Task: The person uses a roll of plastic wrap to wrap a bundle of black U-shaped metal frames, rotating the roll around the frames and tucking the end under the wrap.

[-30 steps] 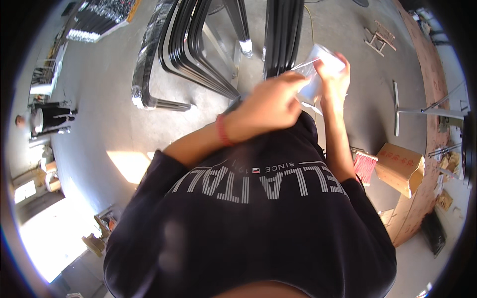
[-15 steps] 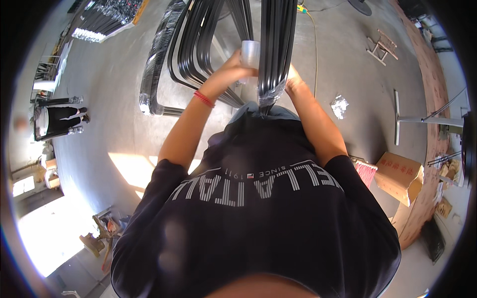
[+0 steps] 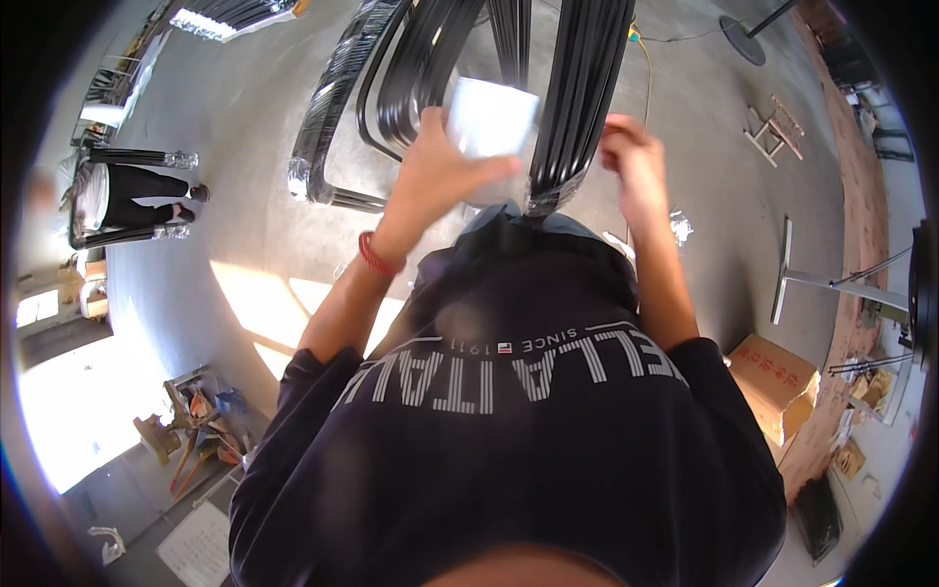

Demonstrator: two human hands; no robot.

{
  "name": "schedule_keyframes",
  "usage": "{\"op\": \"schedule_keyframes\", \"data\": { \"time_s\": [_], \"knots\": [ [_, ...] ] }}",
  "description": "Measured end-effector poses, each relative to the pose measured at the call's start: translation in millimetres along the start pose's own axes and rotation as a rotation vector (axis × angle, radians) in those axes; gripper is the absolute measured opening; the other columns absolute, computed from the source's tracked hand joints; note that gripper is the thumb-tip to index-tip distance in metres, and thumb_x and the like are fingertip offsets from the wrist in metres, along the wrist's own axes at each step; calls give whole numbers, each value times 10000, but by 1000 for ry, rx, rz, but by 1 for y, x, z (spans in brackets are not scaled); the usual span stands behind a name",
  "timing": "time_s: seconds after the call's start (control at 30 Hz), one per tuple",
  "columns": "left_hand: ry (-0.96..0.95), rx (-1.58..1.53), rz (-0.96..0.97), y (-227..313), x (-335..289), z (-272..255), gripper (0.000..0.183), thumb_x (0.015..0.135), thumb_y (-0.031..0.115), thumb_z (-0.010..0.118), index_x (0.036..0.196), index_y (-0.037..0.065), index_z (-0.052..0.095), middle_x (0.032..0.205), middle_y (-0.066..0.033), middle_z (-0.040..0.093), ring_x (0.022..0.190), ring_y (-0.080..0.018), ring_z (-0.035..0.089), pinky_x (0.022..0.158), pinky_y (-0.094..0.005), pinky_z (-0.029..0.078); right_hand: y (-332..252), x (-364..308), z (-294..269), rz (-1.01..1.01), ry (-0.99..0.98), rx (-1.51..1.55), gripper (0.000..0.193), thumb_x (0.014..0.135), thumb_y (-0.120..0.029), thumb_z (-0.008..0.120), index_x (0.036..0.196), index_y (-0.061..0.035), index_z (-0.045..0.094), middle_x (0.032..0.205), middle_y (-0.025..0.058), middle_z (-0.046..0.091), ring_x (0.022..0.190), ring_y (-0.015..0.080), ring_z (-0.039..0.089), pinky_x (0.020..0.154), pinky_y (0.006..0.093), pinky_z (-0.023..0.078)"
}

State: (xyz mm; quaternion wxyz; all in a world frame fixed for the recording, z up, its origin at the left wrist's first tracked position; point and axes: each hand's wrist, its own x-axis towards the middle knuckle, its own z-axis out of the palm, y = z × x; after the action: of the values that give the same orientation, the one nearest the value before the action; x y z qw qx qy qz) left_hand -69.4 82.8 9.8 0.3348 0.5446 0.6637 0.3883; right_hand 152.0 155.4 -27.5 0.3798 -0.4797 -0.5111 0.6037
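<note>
Head view, at the far left: another person in black trousers (image 3: 147, 181) is between wrapped black tubes (image 3: 147, 157). Further right, a sunlit patch (image 3: 249, 298) lies on the floor, and a black frame wrapped in clear film (image 3: 333, 108) stands beyond it. Next is the left hand (image 3: 440, 176), a red bracelet (image 3: 377, 256) at its wrist; its grip curves around a pale roll (image 3: 492, 117), thumb across the near side. The roll is just left of a bundle of black tubes (image 3: 584, 88), whose near end, bound in shiny film (image 3: 554, 196), is by the wearer's waist. Right of the bundle, the right hand (image 3: 638, 166) has its fingers curled toward it; whether that grip has hold of anything, I cannot tell. Past it, crumpled film (image 3: 682, 229), a cardboard box (image 3: 773, 377) and a small stool (image 3: 776, 132) are on the floor.
</note>
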Motion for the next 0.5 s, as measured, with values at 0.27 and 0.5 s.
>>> {"op": "schedule_keyframes", "data": {
  "time_s": [0.27,0.5],
  "knots": [
    [-149,-10,188,63,-52,23,468,705,293,658,988,-22,459,834,-150,573,811,-251,595,680,-336,479,-66,-76,44,-108,39,305,603,643,-182,734,1089,79,422,948,133,561,854,191,567,725,299,480],
    [-721,-1131,-406,43,69,72,385,817,348,528,944,-16,534,803,-83,560,747,-188,556,706,-285,457,-64,-62,26,-85,-123,399,472,637,-87,671,1046,77,500,897,132,584,763,193,590,690,282,481]
  ]
}}
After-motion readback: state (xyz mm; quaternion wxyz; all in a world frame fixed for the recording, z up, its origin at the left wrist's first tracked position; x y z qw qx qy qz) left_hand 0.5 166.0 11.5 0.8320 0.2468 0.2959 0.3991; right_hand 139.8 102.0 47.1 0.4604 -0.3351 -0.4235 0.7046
